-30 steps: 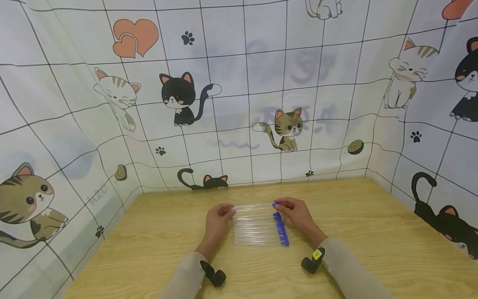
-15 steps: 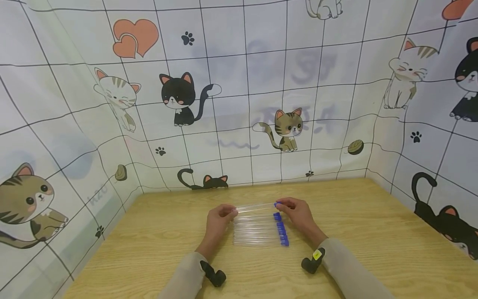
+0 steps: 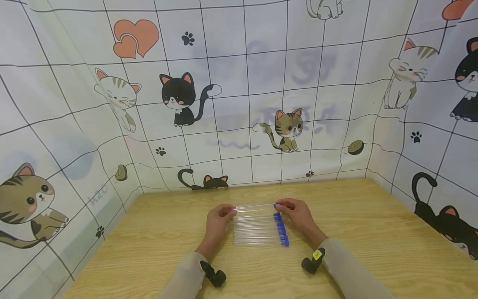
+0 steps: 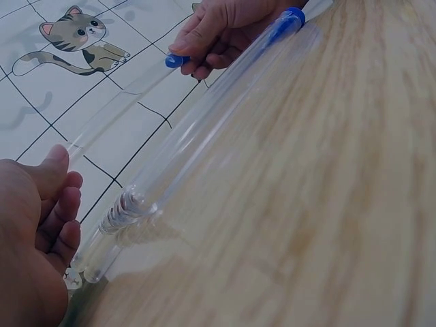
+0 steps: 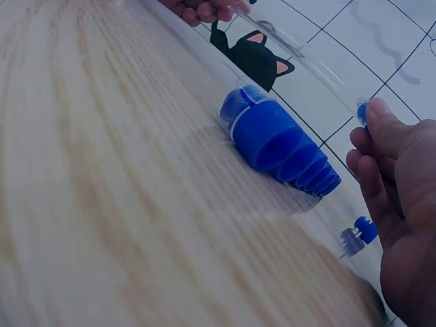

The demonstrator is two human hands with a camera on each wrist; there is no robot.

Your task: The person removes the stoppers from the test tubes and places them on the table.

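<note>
A clear test tube [image 3: 255,208] with a blue cap is held level between both hands, beyond a row of similar test tubes [image 3: 256,231] lying side by side on the table. My left hand [image 3: 218,219] pinches its plain left end between thumb and fingers. At the other end, my right hand [image 3: 297,212] pinches the blue cap [image 5: 362,113], mostly covered by the fingertips. In the left wrist view the held tube [image 4: 112,117] is apart from the row, whose rounded ends [image 4: 122,208] line up near the left hand. The row's blue caps [image 5: 262,133] all face right.
The wooden table [image 3: 149,257] carries the tubes. A white cloth [image 3: 231,99] printed with cats and grid lines encloses its back and sides. A black wrist camera [image 3: 213,274] sits on the left sleeve, another camera [image 3: 313,261] on the right.
Both hands stay almost in place, still holding the test tube. The tube's tilt shifts very slightly; the row on the table is unchanged.
</note>
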